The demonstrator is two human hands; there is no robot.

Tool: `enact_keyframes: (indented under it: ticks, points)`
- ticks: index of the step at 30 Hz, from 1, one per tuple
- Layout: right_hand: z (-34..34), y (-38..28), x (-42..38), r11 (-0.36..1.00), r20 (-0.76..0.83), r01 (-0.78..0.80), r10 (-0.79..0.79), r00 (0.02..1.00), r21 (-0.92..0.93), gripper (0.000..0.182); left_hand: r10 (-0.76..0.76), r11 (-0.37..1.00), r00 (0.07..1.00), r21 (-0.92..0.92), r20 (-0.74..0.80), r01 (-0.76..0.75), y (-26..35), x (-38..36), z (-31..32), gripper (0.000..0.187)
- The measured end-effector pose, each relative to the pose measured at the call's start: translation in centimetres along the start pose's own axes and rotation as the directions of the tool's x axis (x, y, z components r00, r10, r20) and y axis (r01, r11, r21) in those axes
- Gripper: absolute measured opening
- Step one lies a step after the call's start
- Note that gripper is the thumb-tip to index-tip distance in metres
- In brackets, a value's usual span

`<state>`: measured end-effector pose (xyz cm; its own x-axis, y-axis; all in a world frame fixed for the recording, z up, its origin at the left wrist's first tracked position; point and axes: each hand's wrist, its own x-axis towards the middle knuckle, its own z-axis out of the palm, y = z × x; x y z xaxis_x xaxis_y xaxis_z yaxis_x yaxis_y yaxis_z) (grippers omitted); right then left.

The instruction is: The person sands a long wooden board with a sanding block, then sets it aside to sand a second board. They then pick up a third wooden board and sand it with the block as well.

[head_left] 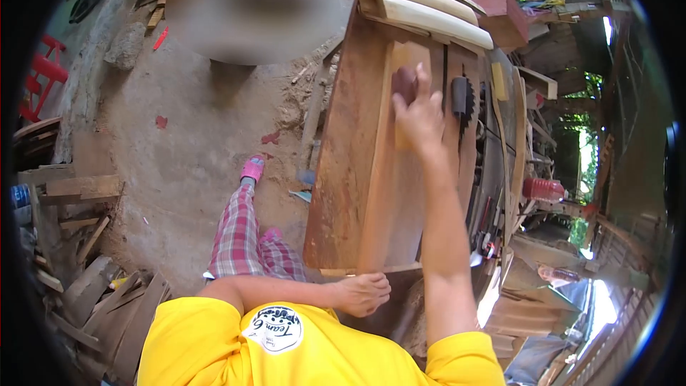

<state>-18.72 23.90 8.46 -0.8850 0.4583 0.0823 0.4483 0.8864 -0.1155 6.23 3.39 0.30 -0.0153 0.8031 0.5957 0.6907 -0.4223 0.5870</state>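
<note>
My right hand (420, 116) is closed on a small reddish-brown block (404, 83), with the thumb on its left and at least one finger pointing away. The block rests on a long smooth wooden board (393, 200) lying lengthwise on the wooden bench (341, 136). My left hand (363, 294) is curled at the near end of the board, close to the bench's front edge. What lies inside its fingers is hidden. To the right of my right hand, a toothed circular saw blade (468, 107) shows beside a dark grey piece.
Pale curved timber pieces (429, 16) lie across the far end of the bench. Tools (487, 221) crowd its right side, near a red plastic bottle (544, 189). Scrap wood (93, 286) is piled at left. A blurred patch hides part of the floor (179, 150).
</note>
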Motion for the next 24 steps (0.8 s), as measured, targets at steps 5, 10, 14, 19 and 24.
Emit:
enact_keyframes:
  ticks: [5,10,14,19,24]
  points:
    - [-3.2,1.6,-21.0,0.982,-0.025,0.188,-0.187,0.982,0.033,0.081,0.006,1.0,0.999,0.024,-0.043,-0.005,0.0,-0.2,1.6,0.022]
    - [-3.1,1.0,-17.5,0.989,0.078,0.12,-0.127,0.989,0.08,0.085,0.022,1.0,1.0,0.022,0.005,-0.022,-0.2,-0.5,0.9,0.026]
    - [-0.9,-0.7,-1.1,0.998,0.035,0.064,-0.064,0.997,-0.003,0.082,0.022,1.0,1.0,0.019,0.019,-0.022,-0.4,-0.3,0.4,0.021]
    - [0.2,-0.7,1.6,0.999,-0.038,0.022,-0.022,0.999,-0.025,0.076,0.02,0.999,0.999,0.029,0.05,-0.022,0.0,0.0,0.0,0.019]
    - [-2.4,0.9,-17.2,0.986,-0.046,0.165,-0.166,0.985,-0.01,0.08,-0.023,0.997,0.995,-0.078,0.094,0.031,0.1,-0.2,0.6,0.023]
